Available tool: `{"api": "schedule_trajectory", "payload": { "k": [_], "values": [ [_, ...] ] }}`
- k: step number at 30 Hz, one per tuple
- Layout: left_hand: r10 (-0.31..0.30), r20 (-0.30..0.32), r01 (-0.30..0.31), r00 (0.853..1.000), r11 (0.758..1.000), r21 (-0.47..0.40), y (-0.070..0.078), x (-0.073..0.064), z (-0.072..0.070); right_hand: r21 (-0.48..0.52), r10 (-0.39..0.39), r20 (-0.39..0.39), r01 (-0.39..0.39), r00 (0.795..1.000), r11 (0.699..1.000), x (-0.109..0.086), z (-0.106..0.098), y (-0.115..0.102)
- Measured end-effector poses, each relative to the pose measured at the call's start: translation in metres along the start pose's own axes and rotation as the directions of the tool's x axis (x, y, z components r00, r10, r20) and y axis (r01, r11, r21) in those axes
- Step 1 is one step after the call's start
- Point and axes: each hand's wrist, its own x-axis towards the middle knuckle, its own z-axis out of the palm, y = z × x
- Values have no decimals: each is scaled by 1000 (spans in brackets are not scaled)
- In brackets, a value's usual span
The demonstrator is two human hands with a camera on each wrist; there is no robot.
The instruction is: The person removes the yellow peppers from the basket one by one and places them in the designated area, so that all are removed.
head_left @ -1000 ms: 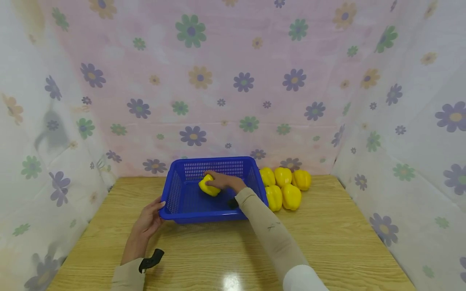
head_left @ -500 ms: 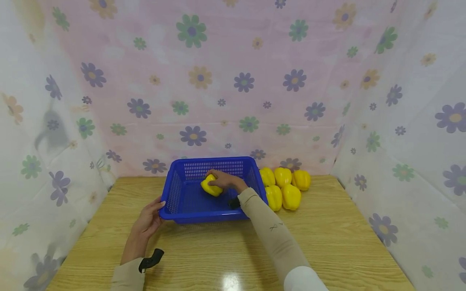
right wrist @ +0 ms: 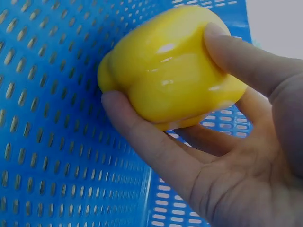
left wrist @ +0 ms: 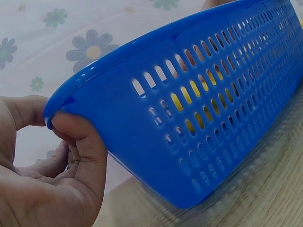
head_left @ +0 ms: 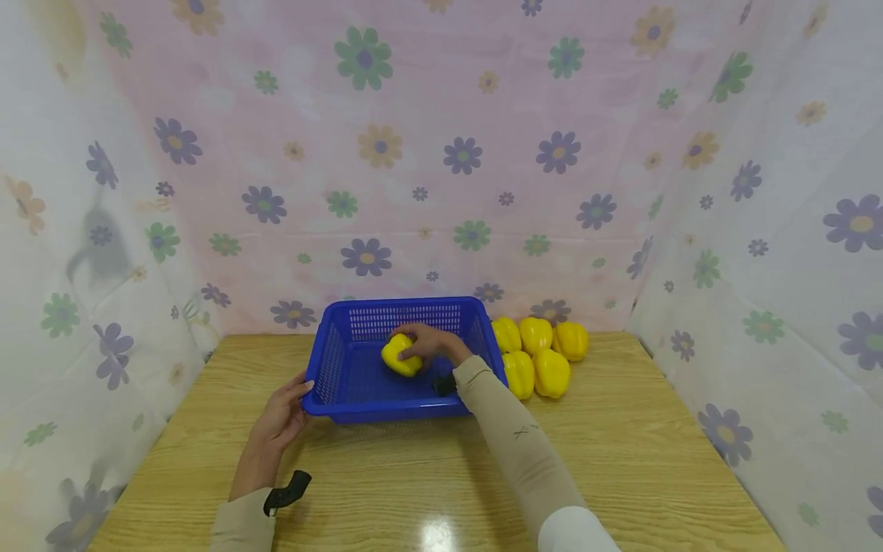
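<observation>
A blue perforated plastic basket stands on the wooden table, its far side toward the patterned cloth. My left hand grips its near left corner; in the left wrist view the thumb and fingers pinch the basket's rim. Inside the basket, my right hand holds a yellow bell pepper. The right wrist view has the bell pepper between thumb and fingers, tilted, close over the perforated basket floor.
Several more yellow bell peppers sit in two rows against the basket's right side on the wooden table. Flower-patterned cloth hangs behind the table and along both sides.
The bell pepper in my right hand has shifted slightly to the right and turned a little within the basket. My left hand and the basket have stayed in place.
</observation>
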Motion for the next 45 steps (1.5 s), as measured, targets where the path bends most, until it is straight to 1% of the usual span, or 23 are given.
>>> {"api": "schedule_trajectory", "payload": {
  "k": [4, 6, 9, 13, 20, 23, 27, 33, 36, 42, 45],
  "values": [
    [6, 0, -6, 1000, 1000, -7, -1, 0, -1, 60, 28, -6, -27, 1000, 998, -3, -1, -5],
    [9, -11, -9, 1000, 1000, 1, -2, 0, -2, 86, 47, -21, -45, 999, 995, -5, -1, -6],
    [17, -25, -15, 1000, 999, 48, -3, 1, -3, 113, 75, -47, -70, 996, 991, -8, -1, -8],
    [31, -28, -28, 999, 995, 101, -4, 3, -3, 147, 98, -88, -84, 991, 986, -10, -4, -10],
    [32, -26, -30, 999, 996, 86, -3, 3, -2, 194, 97, -107, -75, 990, 978, -18, -10, -18],
    [42, -4, -41, 999, 996, 83, -3, 3, -3, 213, 80, -112, -55, 991, 976, -25, -11, -24],
    [50, 12, -50, 999, 996, 73, -3, 3, -4, 256, 54, -140, -16, 989, 967, -35, -11, -31],
    [30, -29, -27, 999, 996, 86, -2, 2, -1, 310, -2, -200, 65, 980, 949, -49, -8, -40],
    [22, -59, -16, 998, 995, 94, -1, 3, 1, 318, -35, -211, 102, 977, 942, -57, -6, -41],
    [8, -85, 1, 996, 994, 108, 0, 4, 5, 334, -73, -238, 152, 968, 930, -70, -1, -43],
    [1, -100, 11, 995, 993, 117, 0, 4, 6, 351, -95, -258, 185, 962, 918, -76, 2, -45]
  ]
}}
